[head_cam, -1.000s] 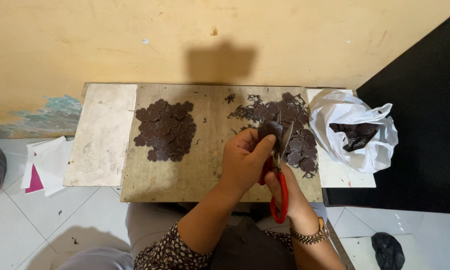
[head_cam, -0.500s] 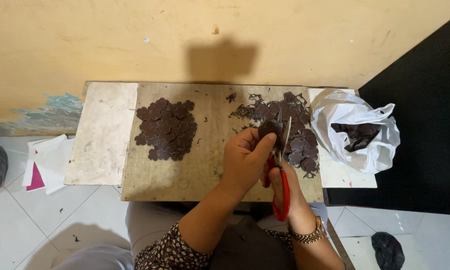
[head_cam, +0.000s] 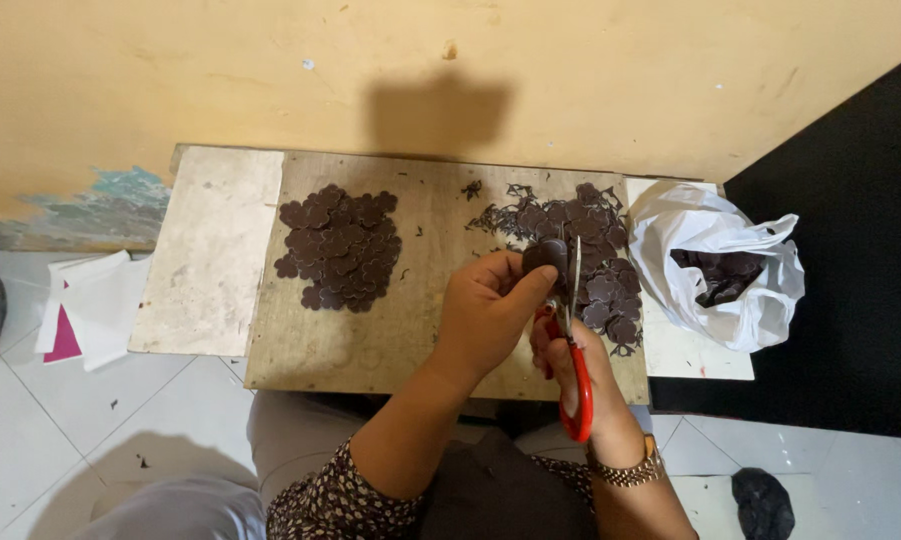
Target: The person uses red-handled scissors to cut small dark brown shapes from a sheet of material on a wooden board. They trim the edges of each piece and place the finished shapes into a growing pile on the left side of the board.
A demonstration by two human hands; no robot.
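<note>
- Yellow plastered wall (head_cam: 270,70) and white tiled floor (head_cam: 30,420) frame a low wooden board (head_cam: 410,330) set across a pale work table (head_cam: 205,260).
- Left hand (head_cam: 485,315): fingers curled, thumb and fingertips pinching a small dark brown flower-shaped cut-out piece (head_cam: 542,256) above the board's right half.
- Right hand (head_cam: 575,365): fingers closed through the loops of red-handled scissors (head_cam: 573,345); the blades point away from the body and meet the pinched piece, though how far apart they stand cannot be told. A metal wristwatch (head_cam: 625,470) sits on this wrist.
- Just beyond the blades: a loose heap of dark brown pieces with thin offcuts (head_cam: 590,250) on the board.
- Left part of the board: a tidier pile of dark brown flower-shaped pieces (head_cam: 340,248), well apart from the hands.
- Right of the board: an open white plastic bag (head_cam: 715,250) holding more dark material.
- Far left on the floor: white and pink paper sheets (head_cam: 85,305).
</note>
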